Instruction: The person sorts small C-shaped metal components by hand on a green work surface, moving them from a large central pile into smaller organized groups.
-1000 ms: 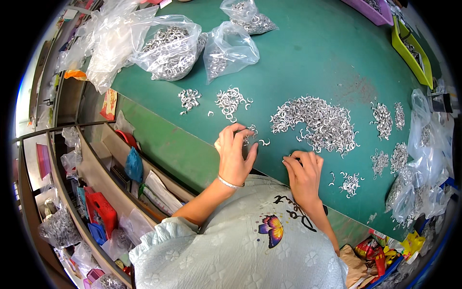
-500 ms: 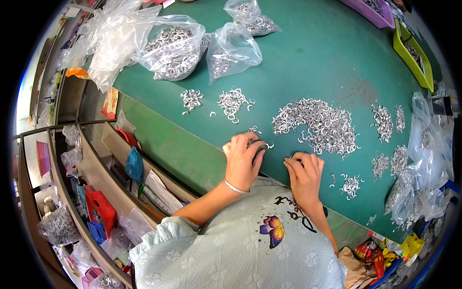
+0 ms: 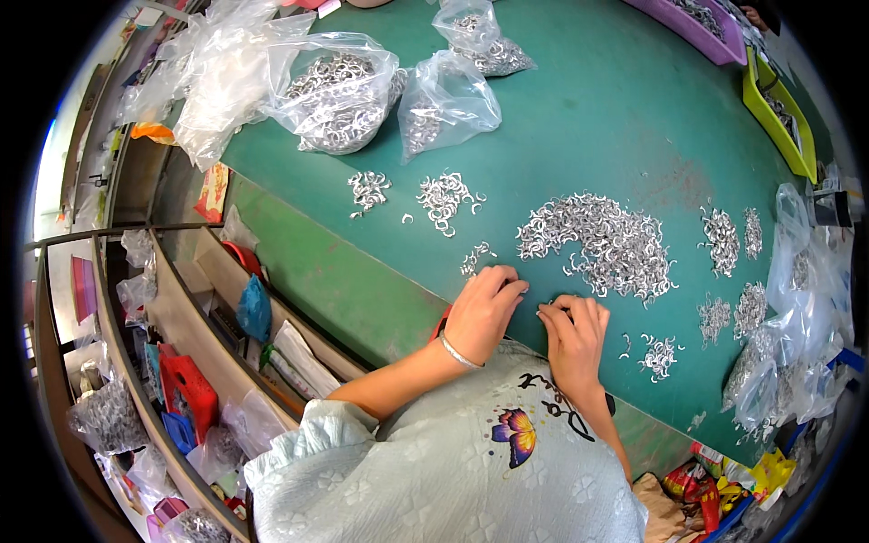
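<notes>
My left hand (image 3: 482, 317) rests at the near edge of the green table, back upward, with its fingers bent and pressed together; what they hold is hidden. Just right of it, my right hand (image 3: 577, 339) has its thumb and fingertips pinched, on something too small to make out. A small cluster of curved, C-shaped silvery metal pieces (image 3: 476, 259) lies beside the left fingers. Beyond both hands spreads a large heap of the same pieces (image 3: 602, 240). A smaller pile (image 3: 659, 357) sits right of my right hand.
More small piles lie at the left (image 3: 445, 201) and right (image 3: 720, 241). Filled clear bags (image 3: 339, 104) stand at the far left, and other plastic bags (image 3: 797, 344) crowd the right edge. A purple bin (image 3: 697, 32) and a yellow-green bin (image 3: 780, 118) line the far right. Shelves (image 3: 217, 362) run along the left.
My left hand has moved right, toward my right hand, and away from the small cluster, which is now uncovered. My right hand stays nearly in place. The view has shifted slightly.
</notes>
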{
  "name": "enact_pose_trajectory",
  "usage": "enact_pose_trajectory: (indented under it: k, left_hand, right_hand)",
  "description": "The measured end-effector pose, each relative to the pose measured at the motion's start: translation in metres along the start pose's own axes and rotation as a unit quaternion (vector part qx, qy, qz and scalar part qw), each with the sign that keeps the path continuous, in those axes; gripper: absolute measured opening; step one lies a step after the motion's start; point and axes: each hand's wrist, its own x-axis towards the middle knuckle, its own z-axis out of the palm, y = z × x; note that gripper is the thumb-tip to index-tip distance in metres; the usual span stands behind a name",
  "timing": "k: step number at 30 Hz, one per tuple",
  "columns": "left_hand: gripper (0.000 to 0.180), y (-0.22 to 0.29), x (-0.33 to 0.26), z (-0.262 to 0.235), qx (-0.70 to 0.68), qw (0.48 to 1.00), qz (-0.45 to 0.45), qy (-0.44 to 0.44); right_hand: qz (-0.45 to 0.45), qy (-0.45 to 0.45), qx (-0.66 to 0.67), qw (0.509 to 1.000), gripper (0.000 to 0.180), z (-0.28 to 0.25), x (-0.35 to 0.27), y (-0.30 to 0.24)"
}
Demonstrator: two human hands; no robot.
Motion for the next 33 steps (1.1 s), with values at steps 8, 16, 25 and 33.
enact_pose_trajectory:
  k: [8,16,25,33]
  left_hand:
    - [0.030,0.014,0.007,-0.002,0.014,0.999,-0.019,-0.034]
    - [0.021,0.007,0.003,0.009,-0.006,1.000,0.001,-0.007]
    - [0.023,0.007,0.003,0.008,-0.022,1.000,-0.015,0.008]
    - [0.029,0.003,0.002,0.008,-0.042,0.999,0.004,-0.035]
  right_hand:
    - [0.001,-0.002,-0.006,1.000,0.017,0.000,-0.001,0.001]
    - [0.001,-0.004,-0.005,1.000,0.016,0.000,-0.001,0.001]
    - [0.000,-0.010,-0.003,1.000,0.015,-0.001,0.000,0.001]
    - [0.003,-0.002,0.004,1.000,0.016,-0.001,0.000,0.001]
